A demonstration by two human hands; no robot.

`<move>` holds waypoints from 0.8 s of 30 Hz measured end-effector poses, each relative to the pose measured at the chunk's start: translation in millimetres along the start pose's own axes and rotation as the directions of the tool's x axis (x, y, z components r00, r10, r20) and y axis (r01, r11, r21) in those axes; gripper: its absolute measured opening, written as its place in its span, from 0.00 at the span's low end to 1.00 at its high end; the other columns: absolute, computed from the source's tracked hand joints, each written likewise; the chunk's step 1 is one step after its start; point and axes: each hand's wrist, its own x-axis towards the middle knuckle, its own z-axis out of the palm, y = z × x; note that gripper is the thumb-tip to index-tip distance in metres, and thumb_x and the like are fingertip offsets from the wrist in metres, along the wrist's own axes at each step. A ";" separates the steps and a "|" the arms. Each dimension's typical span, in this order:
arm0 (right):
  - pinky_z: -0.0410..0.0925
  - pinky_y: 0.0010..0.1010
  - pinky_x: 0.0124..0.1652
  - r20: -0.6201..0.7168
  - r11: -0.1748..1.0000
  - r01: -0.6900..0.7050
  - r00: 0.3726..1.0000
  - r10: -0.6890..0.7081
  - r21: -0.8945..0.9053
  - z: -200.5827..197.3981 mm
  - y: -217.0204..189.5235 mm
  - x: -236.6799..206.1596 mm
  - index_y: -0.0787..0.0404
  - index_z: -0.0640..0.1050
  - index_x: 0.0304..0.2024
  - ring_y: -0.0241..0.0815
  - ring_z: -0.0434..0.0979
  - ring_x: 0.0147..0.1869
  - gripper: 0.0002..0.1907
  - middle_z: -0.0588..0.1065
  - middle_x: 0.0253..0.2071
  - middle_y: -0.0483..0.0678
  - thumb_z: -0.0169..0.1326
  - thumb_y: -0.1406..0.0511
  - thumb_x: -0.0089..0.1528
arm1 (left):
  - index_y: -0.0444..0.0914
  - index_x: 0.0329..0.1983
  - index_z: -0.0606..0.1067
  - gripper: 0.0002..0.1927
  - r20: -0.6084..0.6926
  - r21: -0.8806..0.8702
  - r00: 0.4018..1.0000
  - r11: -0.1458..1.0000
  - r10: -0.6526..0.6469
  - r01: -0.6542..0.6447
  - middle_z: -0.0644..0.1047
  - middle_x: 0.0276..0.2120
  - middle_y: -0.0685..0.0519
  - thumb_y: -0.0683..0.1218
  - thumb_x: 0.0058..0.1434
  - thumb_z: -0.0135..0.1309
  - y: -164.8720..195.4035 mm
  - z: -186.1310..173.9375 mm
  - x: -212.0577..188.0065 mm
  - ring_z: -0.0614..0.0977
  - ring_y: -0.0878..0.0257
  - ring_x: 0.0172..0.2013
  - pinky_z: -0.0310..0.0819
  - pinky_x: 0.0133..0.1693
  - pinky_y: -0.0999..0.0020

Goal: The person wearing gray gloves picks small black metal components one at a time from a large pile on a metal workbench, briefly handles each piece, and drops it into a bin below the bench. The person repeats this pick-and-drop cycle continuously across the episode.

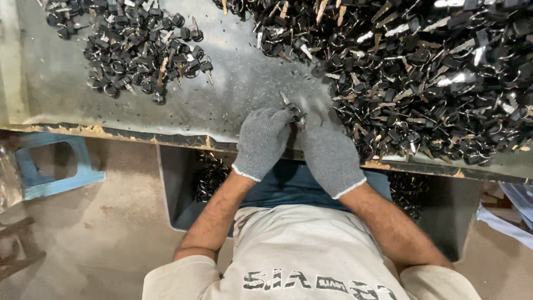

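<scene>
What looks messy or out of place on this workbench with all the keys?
Small metal shavings are scattered across the bare table between the two heaps of black-headed keys, and the table's front edge is chipped and rusty. Both gloved hands, left hand and right hand, meet on one key.

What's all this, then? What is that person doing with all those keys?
A person in grey knit gloves works at a metal table. The left hand and right hand together hold a black-headed key on a ring. A huge key pile lies to the right, a smaller pile to the left.
</scene>
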 end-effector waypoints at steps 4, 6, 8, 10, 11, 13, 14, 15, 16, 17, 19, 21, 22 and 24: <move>0.74 0.49 0.29 0.124 0.999 0.038 0.991 -0.038 0.006 2.0 2.5 6.5 0.65 0.72 0.46 0.61 0.81 0.33 0.09 0.77 0.33 0.60 0.50 0.65 0.68 | 0.41 0.45 0.76 0.10 0.047 0.038 0.998 0.999 -0.031 0.029 0.78 0.37 0.47 0.43 0.60 0.59 0.6 2.2 3.4 0.80 0.47 0.43 0.73 0.48 0.51; 0.74 0.48 0.27 0.094 0.994 0.078 0.992 -0.086 0.081 -0.6 8.5 7.2 0.69 0.72 0.48 0.61 0.81 0.32 0.14 0.76 0.36 0.63 0.52 0.63 0.67 | 0.40 0.46 0.77 0.12 0.038 0.026 0.997 0.998 -0.060 0.059 0.78 0.38 0.47 0.43 0.59 0.59 4.0 -2.2 4.5 0.80 0.47 0.43 0.73 0.47 0.51; 0.74 0.48 0.28 0.099 0.991 0.096 0.989 -0.105 0.095 -3.9 13.3 3.8 0.67 0.74 0.49 0.60 0.81 0.33 0.14 0.76 0.37 0.63 0.52 0.63 0.67 | 0.38 0.49 0.77 0.16 0.003 -0.002 0.997 0.997 -0.077 0.077 0.79 0.39 0.47 0.44 0.57 0.60 8.3 -10.1 4.4 0.81 0.47 0.43 0.73 0.46 0.51; 0.74 0.48 0.31 0.149 0.993 0.109 0.982 -0.114 0.046 -7.1 14.3 -5.7 0.62 0.77 0.49 0.58 0.81 0.35 0.11 0.77 0.37 0.60 0.52 0.64 0.67 | 0.39 0.48 0.78 0.15 0.206 -0.087 0.963 0.977 -0.175 0.196 0.80 0.39 0.48 0.49 0.60 0.62 7.1 -23.3 5.9 0.82 0.49 0.45 0.74 0.48 0.53; 0.74 0.49 0.30 0.125 0.991 0.108 0.985 -0.117 0.080 -8.3 13.1 -11.7 0.64 0.76 0.50 0.60 0.81 0.35 0.14 0.77 0.37 0.61 0.54 0.63 0.65 | 0.40 0.48 0.78 0.15 0.310 -0.121 0.926 0.957 -0.217 0.265 0.81 0.39 0.48 0.51 0.62 0.64 6.6 -29.6 6.7 0.82 0.50 0.46 0.75 0.50 0.54; 0.73 0.50 0.30 0.080 0.982 0.102 0.990 -0.115 0.157 -9.6 8.5 -22.3 0.67 0.76 0.51 0.62 0.80 0.34 0.19 0.77 0.38 0.62 0.56 0.62 0.62 | 0.39 0.53 0.76 0.20 0.077 -0.088 0.996 0.994 -0.054 0.060 0.79 0.48 0.47 0.43 0.55 0.57 3.2 -36.9 15.8 0.79 0.48 0.52 0.75 0.55 0.54; 0.74 0.50 0.32 0.115 0.980 0.120 0.984 -0.139 0.157 -9.8 6.0 -25.4 0.66 0.77 0.49 0.62 0.80 0.35 0.17 0.77 0.36 0.61 0.57 0.60 0.63 | 0.39 0.56 0.75 0.25 -0.030 -0.051 0.999 0.998 0.045 -0.047 0.78 0.53 0.47 0.39 0.52 0.53 1.1 -38.4 21.5 0.78 0.46 0.56 0.75 0.58 0.53; 0.74 0.50 0.34 0.143 0.978 0.134 0.977 -0.157 0.159 -9.5 3.0 -26.5 0.64 0.77 0.46 0.61 0.81 0.35 0.16 0.77 0.35 0.60 0.57 0.59 0.63 | 0.40 0.57 0.76 0.25 0.037 -0.028 0.994 0.994 0.102 -0.101 0.78 0.54 0.47 0.41 0.53 0.55 0.0 -36.0 30.3 0.77 0.46 0.55 0.76 0.54 0.54; 0.74 0.50 0.36 0.170 0.977 0.144 0.970 -0.171 0.160 -9.9 1.0 -27.3 0.63 0.78 0.43 0.61 0.81 0.36 0.15 0.78 0.34 0.59 0.57 0.57 0.64 | 0.41 0.57 0.76 0.24 0.106 -0.011 0.981 0.987 0.161 -0.160 0.77 0.55 0.46 0.42 0.55 0.57 -0.3 -31.1 39.9 0.77 0.45 0.55 0.77 0.50 0.54; 0.74 0.50 0.36 0.050 0.973 0.200 0.977 -0.207 0.111 -10.7 0.1 -26.2 0.62 0.76 0.42 0.61 0.81 0.37 0.14 0.78 0.34 0.59 0.57 0.58 0.63 | 0.42 0.58 0.76 0.24 0.172 0.001 0.961 0.975 0.217 -0.221 0.77 0.55 0.46 0.44 0.56 0.60 0.4 -27.0 45.1 0.76 0.44 0.54 0.77 0.47 0.54; 0.74 0.49 0.37 -0.177 0.956 0.292 0.941 -0.289 -0.009 -13.3 0.0 -23.3 0.61 0.74 0.40 0.62 0.81 0.39 0.13 0.77 0.36 0.60 0.56 0.59 0.60 | 0.43 0.51 0.77 0.19 0.179 0.135 0.962 0.964 0.205 -0.231 0.78 0.49 0.45 0.49 0.56 0.62 2.3 -20.3 48.8 0.78 0.45 0.51 0.76 0.48 0.48; 0.74 0.51 0.33 0.037 0.998 0.029 0.999 -0.031 0.059 -17.7 2.7 -22.0 0.67 0.72 0.48 0.64 0.80 0.35 0.17 0.77 0.36 0.63 0.55 0.60 0.64 | 0.44 0.48 0.77 0.16 0.210 0.144 0.976 0.986 0.050 -0.082 0.79 0.44 0.46 0.51 0.58 0.63 4.8 -16.2 44.9 0.80 0.46 0.48 0.76 0.47 0.47; 0.73 0.52 0.30 0.147 0.992 -0.103 0.985 0.092 0.071 -20.0 5.4 -21.1 0.70 0.72 0.53 0.64 0.80 0.34 0.20 0.77 0.36 0.65 0.54 0.60 0.66 | 0.44 0.50 0.77 0.16 0.243 0.091 0.966 0.993 -0.093 0.073 0.80 0.42 0.47 0.51 0.60 0.62 6.0 -16.0 39.6 0.81 0.47 0.46 0.75 0.46 0.49; 0.74 0.51 0.32 0.170 0.989 -0.105 0.982 0.086 0.105 -21.9 9.1 -20.4 0.70 0.70 0.56 0.64 0.81 0.34 0.23 0.78 0.34 0.66 0.53 0.59 0.66 | 0.44 0.50 0.77 0.16 0.203 0.001 0.954 0.975 -0.219 0.224 0.81 0.39 0.49 0.51 0.59 0.62 8.0 -14.4 30.4 0.82 0.48 0.43 0.75 0.43 0.52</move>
